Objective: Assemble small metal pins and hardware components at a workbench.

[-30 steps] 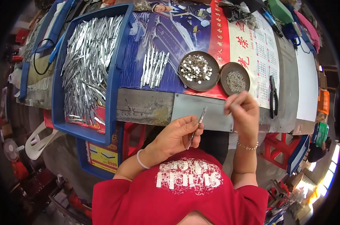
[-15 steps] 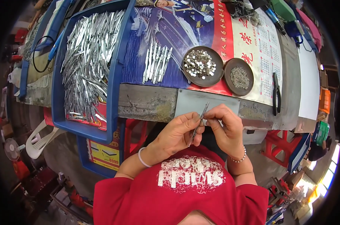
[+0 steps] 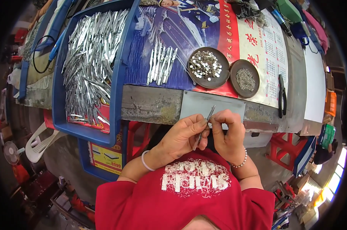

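A workbench covered with a glossy blue-and-red printed poster [image 3: 204, 27] runs across the upper half of the view, its worn grey front edge facing the person, and a small pale grey metal plate [image 3: 198, 104] is fixed at that edge right above the hands. Both hands meet just below the plate, close to the chest. The left hand [image 3: 181, 136] is curled almost closed, thumb and forefinger pinching the lower half of a thin silvery metal strip [image 3: 205, 126]. The strip's long axis tilts up and to the right, its top end reaching the plate's lower rim. The right hand [image 3: 228, 132] is also closed down to a fingertip pinch beside the strip's upper part; whether it holds some tiny piece there is too small to tell. The two hands touch, so neither is nearer than the other — the strip lies between them.

On the bench beyond, straight ahead, sit a round brown dish of small shiny discs [image 3: 208, 68] and a smaller round brown dish of fine grey bits [image 3: 245, 78], the right hand being closer to both. A short row of finished silvery strips [image 3: 161, 63] lies left of the dishes, and a deep blue plastic tray [image 3: 119, 76] heaped with more strips stands farther left — well apart from the hands. Black-handled pliers [image 3: 282, 96] rest to the right. The bare bench edge between plate and dishes leaves open room.
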Demonstrator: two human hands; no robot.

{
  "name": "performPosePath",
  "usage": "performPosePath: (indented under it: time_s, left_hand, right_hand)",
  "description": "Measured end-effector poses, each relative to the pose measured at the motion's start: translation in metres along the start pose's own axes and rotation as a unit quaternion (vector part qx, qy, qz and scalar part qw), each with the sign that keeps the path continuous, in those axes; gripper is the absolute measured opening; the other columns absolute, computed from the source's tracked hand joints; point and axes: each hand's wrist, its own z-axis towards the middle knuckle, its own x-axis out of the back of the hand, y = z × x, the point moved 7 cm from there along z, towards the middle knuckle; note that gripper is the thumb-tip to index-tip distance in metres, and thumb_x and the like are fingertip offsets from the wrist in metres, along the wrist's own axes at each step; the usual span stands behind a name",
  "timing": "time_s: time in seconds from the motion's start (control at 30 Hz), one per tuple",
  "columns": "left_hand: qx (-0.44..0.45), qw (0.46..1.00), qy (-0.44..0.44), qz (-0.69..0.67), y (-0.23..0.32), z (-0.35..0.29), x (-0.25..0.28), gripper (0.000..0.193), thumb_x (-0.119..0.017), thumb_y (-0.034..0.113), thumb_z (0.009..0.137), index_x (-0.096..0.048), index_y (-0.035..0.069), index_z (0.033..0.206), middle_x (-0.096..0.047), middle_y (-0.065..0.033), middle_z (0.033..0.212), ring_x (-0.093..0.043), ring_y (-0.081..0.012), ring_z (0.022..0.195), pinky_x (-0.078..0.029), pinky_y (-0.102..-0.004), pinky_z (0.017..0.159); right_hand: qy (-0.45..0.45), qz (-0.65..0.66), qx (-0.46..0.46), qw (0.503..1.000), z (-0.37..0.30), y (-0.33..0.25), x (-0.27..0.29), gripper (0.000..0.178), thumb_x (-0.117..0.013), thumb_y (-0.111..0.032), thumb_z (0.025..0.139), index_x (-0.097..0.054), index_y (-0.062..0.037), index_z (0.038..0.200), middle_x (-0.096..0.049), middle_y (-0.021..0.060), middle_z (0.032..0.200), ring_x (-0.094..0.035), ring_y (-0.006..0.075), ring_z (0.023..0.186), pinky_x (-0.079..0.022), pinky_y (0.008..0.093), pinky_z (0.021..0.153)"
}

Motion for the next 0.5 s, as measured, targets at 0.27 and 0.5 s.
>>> performPosePath:
  time_s: [0.27, 0.5]
  left_hand:
    - [-0.114, 0.973, 0.038, 0.197, 0.010, -0.003, 0.008, 0.017, -0.054, 0.018, 0.095, -0.049, 0.005, 0.086, -0.057, -0.0048, 0.071, -0.057, -0.0112, 0.056, -0.046, -0.0218, 0.052]
    - [-0.088, 0.991, -0.025, 0.101, 0.002, -0.010, -0.004, 0.017, -0.054, 0.016, 0.095, -0.048, 0.005, 0.085, -0.056, -0.0055, 0.070, -0.055, -0.0111, 0.055, -0.045, -0.0220, 0.051]
  right_hand:
    - [-0.053, -0.141, 0.025, 0.988, 0.001, -0.019, -0.009, 0.019, -0.056, 0.011, 0.081, -0.051, -0.0024, 0.094, -0.059, 0.0119, 0.082, -0.059, 0.0236, 0.067, -0.048, 0.0309, 0.058]
    - [-0.087, 0.247, -0.147, 0.954, -0.007, 0.022, -0.010, 0.011, -0.061, -0.001, 0.084, -0.051, -0.0003, 0.087, -0.057, 0.0123, 0.086, -0.058, 0.0202, 0.078, -0.048, 0.0299, 0.070]
